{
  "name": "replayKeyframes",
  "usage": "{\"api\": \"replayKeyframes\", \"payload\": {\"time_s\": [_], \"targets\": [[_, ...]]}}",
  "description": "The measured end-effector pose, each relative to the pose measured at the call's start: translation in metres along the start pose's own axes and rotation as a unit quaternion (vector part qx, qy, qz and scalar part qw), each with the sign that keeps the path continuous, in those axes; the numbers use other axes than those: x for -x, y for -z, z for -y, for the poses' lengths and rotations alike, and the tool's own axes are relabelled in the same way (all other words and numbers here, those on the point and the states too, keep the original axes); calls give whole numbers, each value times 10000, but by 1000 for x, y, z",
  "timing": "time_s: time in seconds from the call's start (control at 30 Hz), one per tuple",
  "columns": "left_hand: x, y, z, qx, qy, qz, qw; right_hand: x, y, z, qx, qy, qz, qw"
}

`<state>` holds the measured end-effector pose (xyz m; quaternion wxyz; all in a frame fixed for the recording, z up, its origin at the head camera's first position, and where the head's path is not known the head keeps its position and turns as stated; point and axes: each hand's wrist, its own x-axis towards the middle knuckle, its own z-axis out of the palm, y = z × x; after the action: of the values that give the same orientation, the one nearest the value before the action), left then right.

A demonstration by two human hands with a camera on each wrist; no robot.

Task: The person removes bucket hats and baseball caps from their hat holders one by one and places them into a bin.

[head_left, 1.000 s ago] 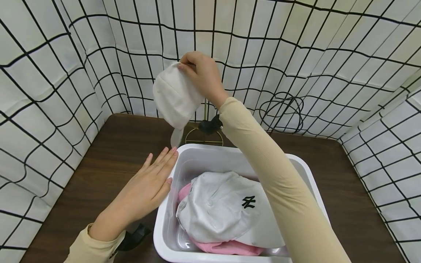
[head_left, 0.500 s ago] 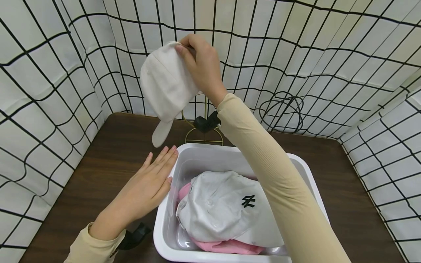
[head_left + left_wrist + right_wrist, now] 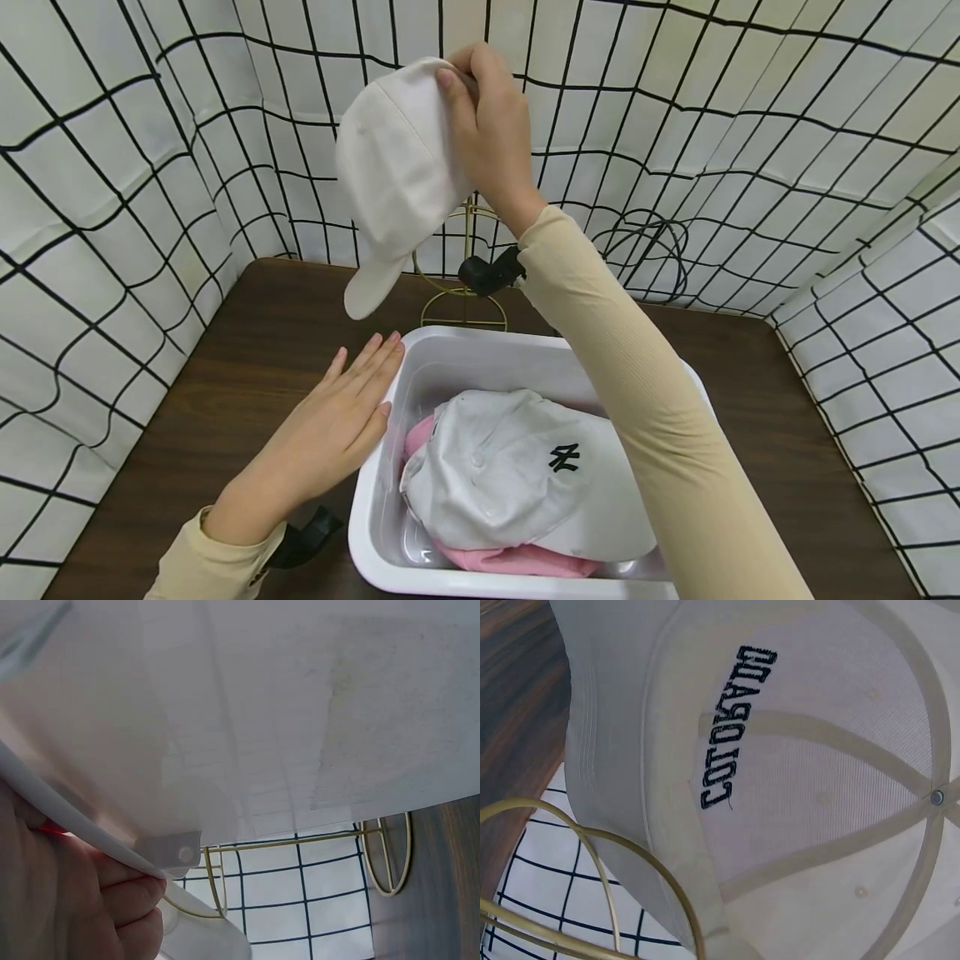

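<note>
In the head view my right hand [image 3: 495, 125] grips a white cap [image 3: 397, 158] by its edge, thumb on the outside. The cap hangs tilted above the table, its brim [image 3: 371, 287] pointing down. Its inside faces the right wrist view, where dark stitched lettering [image 3: 739, 727] shows. My left hand [image 3: 322, 433] lies with straight fingers along the left rim of a white plastic basin [image 3: 375, 500]. From the left wrist, fingers [image 3: 139, 900] show right at that rim, beside the basin's outer wall [image 3: 262, 735].
Inside the basin, a white cap with a black logo [image 3: 510, 475] lies over pink fabric [image 3: 517, 560]. Behind the basin stands a gold wire stand [image 3: 465, 323] on the dark wooden table [image 3: 225, 400]. A black wire grid [image 3: 585, 154] encloses the back and sides; a coiled cable [image 3: 678, 258] hangs there.
My right hand has raised the white cap higher, swinging it left and then back right. More of the gold stand shows behind. My left hand has stayed at the basin rim.
</note>
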<state>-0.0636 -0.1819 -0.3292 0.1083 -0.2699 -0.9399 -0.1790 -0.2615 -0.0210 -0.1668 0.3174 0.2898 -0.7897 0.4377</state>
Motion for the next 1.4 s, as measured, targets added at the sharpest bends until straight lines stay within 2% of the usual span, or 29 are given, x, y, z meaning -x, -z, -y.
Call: {"api": "replayKeyframes", "payload": {"time_s": [0.2,0.33,0.5,0.57,0.77,0.9,1.13,1.3,1.4], "targets": [[-1,0,0,3,-9,15,10000,-5,16,-1,-352,-224,-414,9983],[-1,0,0,-2,0,16,10000,-5,27,-4,-637,-154,-719,9953],[-1,0,0,-21,17,17,10000,0,39,-12,-763,-304,-744,9938],[-1,0,0,-32,19,15,10000,4,43,-16,-742,-445,-591,9945],[0,1,0,-52,17,10,10000,18,56,-30,-498,-219,-167,9984],[0,1,0,-17,43,30,10000,24,65,-34,-318,-511,250,9979],[0,0,0,-23,2,-42,10000,31,75,-36,-71,-1404,1077,9842],[0,-1,0,-2,-3,-44,10000,32,79,-35,628,-1462,1575,9746],[0,-1,0,5,-3,-47,10000,33,81,-35,896,-1347,1707,9720]]}}
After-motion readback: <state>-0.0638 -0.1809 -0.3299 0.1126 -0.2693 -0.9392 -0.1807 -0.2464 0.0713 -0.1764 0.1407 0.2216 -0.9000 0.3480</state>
